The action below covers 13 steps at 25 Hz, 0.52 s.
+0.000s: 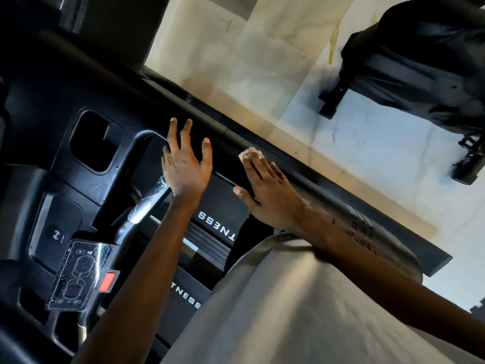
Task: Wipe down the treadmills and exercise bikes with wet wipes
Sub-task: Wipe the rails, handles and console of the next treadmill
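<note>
Pale marble-patterned floor (262, 61) fills the frame from 12 to 3 o'clock. A second black machine (420, 61) stands on it at 2 o'clock, too blurred to identify. The head view is strongly tilted.

**Surface.** The black treadmill (52, 88) occupies the left half. Its console (34, 122) lies at 9 o'clock and carries:
- a dark cup recess (91, 143);
- a film-covered control panel (78, 274) at 7 o'clock;
- a red tab (108, 281) just beside that panel.

The motor cover (223, 195), lettered "TNESS", lies near centre. A grey garment (288, 311) on the person fills 5 to 6 o'clock.

**Axis.** The treadmill's handrail (328, 185) is a long black bar. Its long axis runs diagonally from 10 o'clock to 4 o'clock, and it separates the console from the floor.

**Wipe.** The white wipe (250, 153) sits on the handrail just right of centre. It is small and crumpled, mostly covered by fingertips, so its own orientation cannot be told.

**Hands.** The right hand (265, 190) lies flat along the rail. Its fingers are straight and close together, pointing toward 11 o'clock, and they press the wipe down. The left hand (186, 158) is at centre, over the console edge and just beside the rail. Its fingers are spread wide and hold nothing; whether it touches the surface cannot be told.
</note>
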Each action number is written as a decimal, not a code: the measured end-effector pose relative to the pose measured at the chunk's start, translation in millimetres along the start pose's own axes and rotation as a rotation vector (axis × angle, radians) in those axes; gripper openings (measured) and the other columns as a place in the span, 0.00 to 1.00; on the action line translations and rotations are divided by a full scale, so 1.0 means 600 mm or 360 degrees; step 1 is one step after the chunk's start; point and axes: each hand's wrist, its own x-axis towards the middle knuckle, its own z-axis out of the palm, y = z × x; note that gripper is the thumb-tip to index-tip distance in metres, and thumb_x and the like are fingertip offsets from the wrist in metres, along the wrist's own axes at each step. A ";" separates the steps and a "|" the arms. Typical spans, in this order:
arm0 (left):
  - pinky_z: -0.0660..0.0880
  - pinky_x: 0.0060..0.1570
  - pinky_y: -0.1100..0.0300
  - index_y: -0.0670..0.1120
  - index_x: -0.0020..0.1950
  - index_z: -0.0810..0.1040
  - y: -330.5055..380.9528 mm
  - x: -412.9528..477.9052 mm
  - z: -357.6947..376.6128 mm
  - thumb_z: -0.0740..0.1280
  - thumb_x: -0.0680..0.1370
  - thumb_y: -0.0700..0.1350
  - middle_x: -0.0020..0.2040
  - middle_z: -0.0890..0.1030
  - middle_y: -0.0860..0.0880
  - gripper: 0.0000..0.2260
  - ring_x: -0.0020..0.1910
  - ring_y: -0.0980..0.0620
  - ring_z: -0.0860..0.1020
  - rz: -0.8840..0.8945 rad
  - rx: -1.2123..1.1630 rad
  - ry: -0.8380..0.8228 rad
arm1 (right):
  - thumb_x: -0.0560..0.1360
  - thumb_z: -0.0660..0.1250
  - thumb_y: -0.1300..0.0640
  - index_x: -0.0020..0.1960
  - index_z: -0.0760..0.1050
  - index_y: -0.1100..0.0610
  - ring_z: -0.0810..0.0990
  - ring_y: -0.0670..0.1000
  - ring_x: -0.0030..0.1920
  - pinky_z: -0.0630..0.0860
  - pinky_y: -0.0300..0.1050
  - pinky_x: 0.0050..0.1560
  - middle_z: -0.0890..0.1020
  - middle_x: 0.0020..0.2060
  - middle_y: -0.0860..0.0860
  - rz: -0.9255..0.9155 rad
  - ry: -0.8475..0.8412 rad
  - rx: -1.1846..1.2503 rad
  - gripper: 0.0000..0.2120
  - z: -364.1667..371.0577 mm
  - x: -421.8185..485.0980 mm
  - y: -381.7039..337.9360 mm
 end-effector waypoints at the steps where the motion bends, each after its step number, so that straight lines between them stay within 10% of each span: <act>1: 0.72 0.63 0.38 0.54 0.80 0.61 -0.004 0.001 -0.006 0.55 0.82 0.64 0.82 0.55 0.52 0.29 0.69 0.35 0.71 0.0027 -0.0029 -0.0034 | 0.83 0.46 0.38 0.82 0.43 0.58 0.41 0.53 0.81 0.45 0.54 0.80 0.44 0.82 0.56 -0.0077 0.0022 -0.0086 0.36 0.004 -0.010 -0.001; 13: 0.73 0.61 0.36 0.52 0.82 0.57 -0.015 -0.001 -0.012 0.53 0.83 0.64 0.83 0.50 0.50 0.30 0.71 0.31 0.67 0.0165 0.0012 -0.0106 | 0.83 0.53 0.43 0.83 0.48 0.53 0.49 0.54 0.81 0.48 0.56 0.80 0.49 0.82 0.52 0.0072 0.0372 -0.0567 0.33 0.082 -0.074 -0.012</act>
